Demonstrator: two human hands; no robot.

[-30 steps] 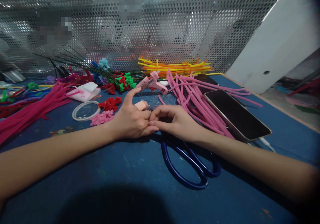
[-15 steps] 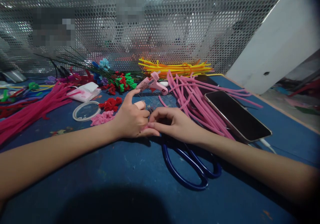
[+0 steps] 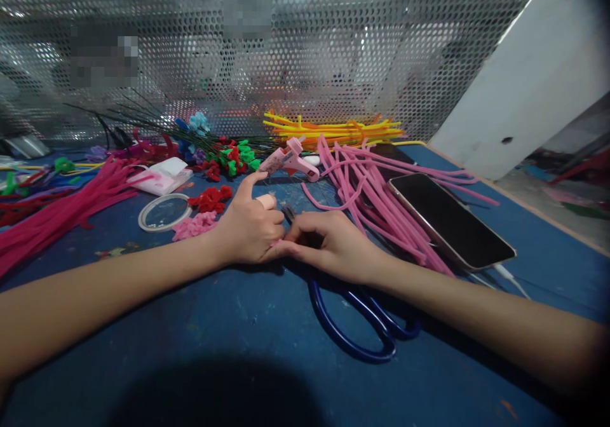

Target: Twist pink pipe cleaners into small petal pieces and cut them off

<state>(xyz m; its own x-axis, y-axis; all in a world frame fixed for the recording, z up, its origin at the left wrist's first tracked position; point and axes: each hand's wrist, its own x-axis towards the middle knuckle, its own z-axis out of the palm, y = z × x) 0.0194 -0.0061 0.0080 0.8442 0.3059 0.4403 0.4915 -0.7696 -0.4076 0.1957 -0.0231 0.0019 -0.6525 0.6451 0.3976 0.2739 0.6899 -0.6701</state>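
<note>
My left hand (image 3: 252,230) is closed, its index finger raised and a wide pale band around one finger. Against it, my right hand (image 3: 336,248) pinches with thumb and fingertips. A small bit of pink pipe cleaner (image 3: 276,243) shows where the hands meet; most of it is hidden by the fingers. Under my right hand lie large scissors with blue handles (image 3: 352,332), the dark tip poking out beyond the fingers. Close to my left wrist are a curled pink pipe-cleaner piece (image 3: 195,225) and a red one (image 3: 210,199).
A pink glue gun (image 3: 288,159) lies beyond my hands. Pink pipe cleaners (image 3: 381,198) and a phone (image 3: 450,220) with a cable are at right, yellow stems (image 3: 333,129) behind. Leftward are a tape roll (image 3: 164,213), a white packet (image 3: 162,176) and magenta pipe cleaners (image 3: 71,208). Perforated metal (image 3: 305,52) backs the table.
My right hand has shifted slightly down and left, its thumb closer against my left hand. More of the scissors' tip shows. My left thumb is now mostly covered.
</note>
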